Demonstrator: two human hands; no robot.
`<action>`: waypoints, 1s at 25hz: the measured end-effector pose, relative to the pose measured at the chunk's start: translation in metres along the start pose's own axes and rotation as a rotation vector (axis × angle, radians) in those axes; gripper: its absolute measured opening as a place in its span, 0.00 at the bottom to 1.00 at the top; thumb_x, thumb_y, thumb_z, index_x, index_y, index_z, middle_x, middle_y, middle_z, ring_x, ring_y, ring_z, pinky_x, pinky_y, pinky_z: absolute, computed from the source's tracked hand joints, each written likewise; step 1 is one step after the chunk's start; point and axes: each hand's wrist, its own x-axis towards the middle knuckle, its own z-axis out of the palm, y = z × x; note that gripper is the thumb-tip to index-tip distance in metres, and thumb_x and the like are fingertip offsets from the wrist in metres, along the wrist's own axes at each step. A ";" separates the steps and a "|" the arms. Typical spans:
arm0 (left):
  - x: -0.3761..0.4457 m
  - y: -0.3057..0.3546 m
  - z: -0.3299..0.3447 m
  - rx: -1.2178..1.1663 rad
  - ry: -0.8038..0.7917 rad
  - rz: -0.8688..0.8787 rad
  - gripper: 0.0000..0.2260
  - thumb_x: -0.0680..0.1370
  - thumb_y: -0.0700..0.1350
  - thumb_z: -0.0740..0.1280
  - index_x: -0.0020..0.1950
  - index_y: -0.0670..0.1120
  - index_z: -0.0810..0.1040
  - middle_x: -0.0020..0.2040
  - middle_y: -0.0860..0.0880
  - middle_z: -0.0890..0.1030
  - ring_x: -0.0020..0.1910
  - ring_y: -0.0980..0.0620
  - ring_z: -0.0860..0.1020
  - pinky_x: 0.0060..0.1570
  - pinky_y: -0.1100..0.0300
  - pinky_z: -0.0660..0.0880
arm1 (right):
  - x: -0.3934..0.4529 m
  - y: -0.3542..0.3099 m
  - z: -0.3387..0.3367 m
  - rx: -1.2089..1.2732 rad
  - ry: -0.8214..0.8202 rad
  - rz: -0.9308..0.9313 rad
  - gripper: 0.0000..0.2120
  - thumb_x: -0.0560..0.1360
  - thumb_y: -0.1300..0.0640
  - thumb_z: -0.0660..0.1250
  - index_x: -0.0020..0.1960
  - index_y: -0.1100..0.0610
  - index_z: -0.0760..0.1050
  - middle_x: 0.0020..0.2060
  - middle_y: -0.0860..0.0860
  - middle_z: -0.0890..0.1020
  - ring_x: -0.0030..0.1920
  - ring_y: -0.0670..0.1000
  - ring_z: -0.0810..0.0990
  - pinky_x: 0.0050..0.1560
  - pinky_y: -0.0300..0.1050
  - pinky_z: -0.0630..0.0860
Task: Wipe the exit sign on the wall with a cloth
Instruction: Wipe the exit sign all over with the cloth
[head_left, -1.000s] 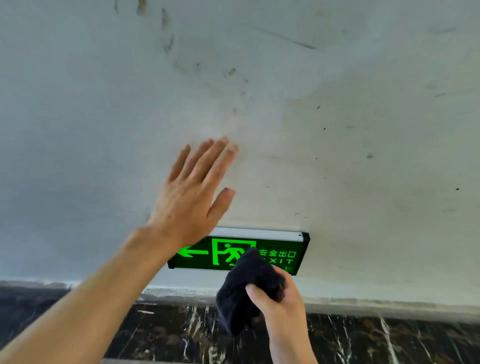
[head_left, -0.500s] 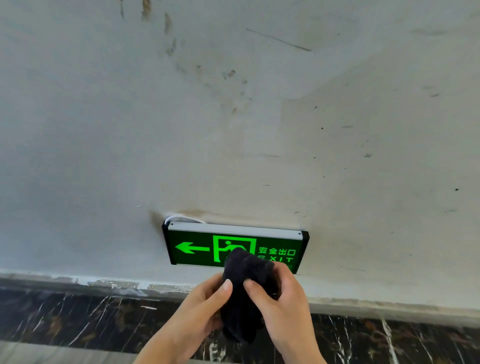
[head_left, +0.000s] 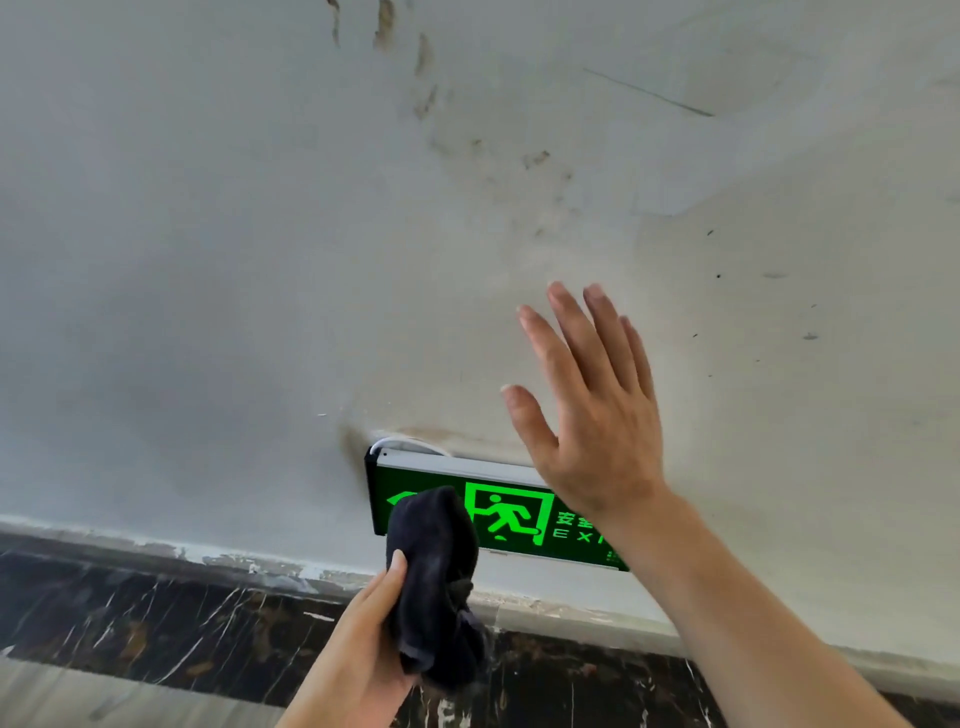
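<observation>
**Cloth at the Sign's Left End, Free Hand Spread on the Wall**

Wall (head_left: 218, 270) first: pale, scuffed, streaked with brown marks high up, filling most of the view. Below it, a chipped light ledge, then a band of dark veined stone (head_left: 156, 623) along the bottom.

Right hand (head_left: 597, 415) next, raised above and in front of the sign's right part. Fingers straight, lightly fanned, holding nothing; palm turned to the wall. Probably there for balance while leaning in low, though actual contact with the plaster cannot be told. Wrist and forearm covering the sign's right end and part of its lettering.

Sign (head_left: 514, 514) mounted low on the wall, just above the ledge: green lit face, running figure in a frame, silver strip along the top edge, a white wire looping out at the upper left corner. A brownish stain on the plaster around that corner.

Left hand (head_left: 363, 654) coming up from below, curled around the lower half of the cloth (head_left: 434, 561), thumb pressed along its front. Dark, bunched cloth, gripped low so the upper wad stands free as a pad. That pad over the sign's left end, hiding most of the arrow; touching or just short of the face, not clear.

Likely the start of a pass from the left end rightward; right forearm would need to lift clear for the far end.
</observation>
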 end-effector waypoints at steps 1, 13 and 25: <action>0.000 0.002 -0.003 -0.041 -0.013 -0.002 0.21 0.74 0.48 0.67 0.62 0.38 0.81 0.53 0.33 0.85 0.44 0.37 0.86 0.38 0.48 0.84 | 0.009 0.004 0.007 -0.049 -0.017 -0.045 0.26 0.79 0.47 0.59 0.75 0.55 0.64 0.75 0.56 0.65 0.77 0.58 0.57 0.76 0.55 0.51; 0.029 0.059 -0.022 0.239 0.442 0.481 0.14 0.74 0.36 0.72 0.57 0.46 0.76 0.56 0.43 0.84 0.52 0.38 0.84 0.41 0.45 0.83 | 0.023 0.038 0.075 -0.371 0.106 -0.165 0.30 0.80 0.43 0.57 0.78 0.50 0.54 0.76 0.51 0.56 0.78 0.56 0.47 0.76 0.55 0.37; 0.087 0.064 -0.015 1.035 0.709 0.928 0.21 0.77 0.32 0.71 0.66 0.48 0.74 0.55 0.54 0.77 0.49 0.51 0.79 0.49 0.45 0.81 | 0.026 0.043 0.088 -0.408 0.254 -0.213 0.32 0.78 0.42 0.58 0.78 0.51 0.55 0.74 0.52 0.60 0.77 0.57 0.51 0.75 0.58 0.45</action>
